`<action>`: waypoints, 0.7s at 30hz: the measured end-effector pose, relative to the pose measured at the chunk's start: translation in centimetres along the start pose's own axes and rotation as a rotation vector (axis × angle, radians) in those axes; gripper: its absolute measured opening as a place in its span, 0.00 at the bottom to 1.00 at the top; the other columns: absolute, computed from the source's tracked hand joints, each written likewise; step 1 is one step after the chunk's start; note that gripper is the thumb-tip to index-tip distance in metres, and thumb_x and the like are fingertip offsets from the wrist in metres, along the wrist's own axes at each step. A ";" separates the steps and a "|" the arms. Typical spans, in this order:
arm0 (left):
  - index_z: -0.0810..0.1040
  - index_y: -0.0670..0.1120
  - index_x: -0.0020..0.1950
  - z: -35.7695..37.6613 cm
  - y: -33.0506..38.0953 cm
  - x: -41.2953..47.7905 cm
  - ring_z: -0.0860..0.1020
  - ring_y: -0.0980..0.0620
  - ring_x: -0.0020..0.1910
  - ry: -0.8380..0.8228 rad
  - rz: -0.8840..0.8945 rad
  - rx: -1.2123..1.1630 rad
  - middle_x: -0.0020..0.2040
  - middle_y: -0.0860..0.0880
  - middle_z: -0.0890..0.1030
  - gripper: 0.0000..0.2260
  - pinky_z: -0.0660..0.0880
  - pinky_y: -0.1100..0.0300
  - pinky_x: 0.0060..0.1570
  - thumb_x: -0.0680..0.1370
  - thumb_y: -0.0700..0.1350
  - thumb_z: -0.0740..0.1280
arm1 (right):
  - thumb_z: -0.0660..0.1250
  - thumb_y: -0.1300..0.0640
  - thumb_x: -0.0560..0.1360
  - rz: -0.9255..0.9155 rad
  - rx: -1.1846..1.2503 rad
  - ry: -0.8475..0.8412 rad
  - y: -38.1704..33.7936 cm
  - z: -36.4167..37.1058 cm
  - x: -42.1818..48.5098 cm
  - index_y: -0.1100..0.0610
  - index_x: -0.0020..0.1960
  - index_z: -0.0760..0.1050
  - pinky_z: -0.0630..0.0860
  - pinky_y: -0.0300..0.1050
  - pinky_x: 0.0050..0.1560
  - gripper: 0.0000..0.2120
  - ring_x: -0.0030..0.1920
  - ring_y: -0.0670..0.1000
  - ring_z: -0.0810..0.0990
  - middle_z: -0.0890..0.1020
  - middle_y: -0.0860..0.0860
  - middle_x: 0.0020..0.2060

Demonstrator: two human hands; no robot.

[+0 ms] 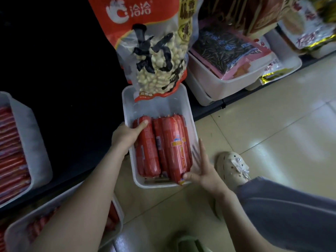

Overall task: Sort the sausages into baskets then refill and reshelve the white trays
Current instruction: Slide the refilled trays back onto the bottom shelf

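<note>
1. The white tray lay on the floor, its near half filled with red sausages.
2. The left hand gripped the tray's left rim, thumb over a sausage.
3. The right hand, fingers spread, steadied the outermost sausage.
4. Refilling looked underway; next, probably more sausages, then shelving.

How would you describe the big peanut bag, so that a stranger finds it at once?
Start at the white plastic tray of fat red sausages on the floor. At its far end leans a tall red-topped bag. Unlike the neighbouring packs, its clear window shows pale peanuts behind black brush lettering.
</note>
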State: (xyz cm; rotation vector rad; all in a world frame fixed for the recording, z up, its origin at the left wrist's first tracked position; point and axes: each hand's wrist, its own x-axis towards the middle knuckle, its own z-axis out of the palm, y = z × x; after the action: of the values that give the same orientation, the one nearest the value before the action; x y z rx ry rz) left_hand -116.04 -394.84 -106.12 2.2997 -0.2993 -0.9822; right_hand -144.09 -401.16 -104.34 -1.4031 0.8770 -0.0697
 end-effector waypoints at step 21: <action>0.48 0.53 0.79 2.5 -1.3 -11.2 0.47 0.50 0.77 0.171 0.466 0.113 0.79 0.47 0.48 0.54 0.47 0.50 0.73 0.61 0.74 0.67 | 0.73 0.60 0.72 -0.274 -0.682 0.186 -1.1 0.0 3.6 0.50 0.74 0.36 0.50 0.45 0.74 0.49 0.74 0.46 0.36 0.37 0.46 0.73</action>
State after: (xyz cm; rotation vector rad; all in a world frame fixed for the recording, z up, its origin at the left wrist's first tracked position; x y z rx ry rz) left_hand -125.69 -390.23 -101.80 2.2449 -0.7916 -0.5422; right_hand -141.13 -403.28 -105.16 -2.1805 0.8951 -0.1166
